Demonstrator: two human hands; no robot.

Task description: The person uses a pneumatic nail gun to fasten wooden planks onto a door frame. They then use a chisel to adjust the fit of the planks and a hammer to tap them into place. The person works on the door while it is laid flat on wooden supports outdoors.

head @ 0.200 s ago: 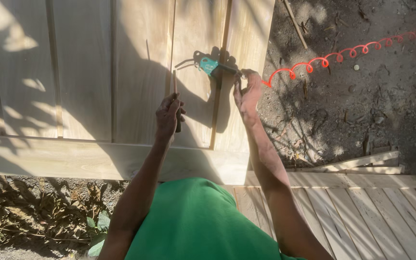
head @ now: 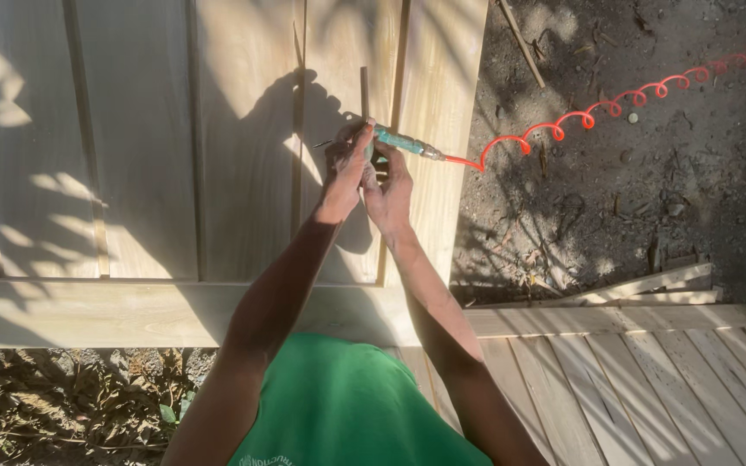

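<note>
Together: left hand (head: 344, 175) and right hand (head: 388, 192), grips closed round slim teal air tool (head: 401, 142); coiled red hose (head: 597, 110) attached, over pale wooden panel (head: 131, 155).

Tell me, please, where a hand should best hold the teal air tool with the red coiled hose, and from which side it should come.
Probably the teal barrel, approached from below, the person's own side. It lies nearly level above the wooden panel, with the red coiled hose leaving its right end, so that end is taken. The left hand and the right hand already crowd its front end.
</note>
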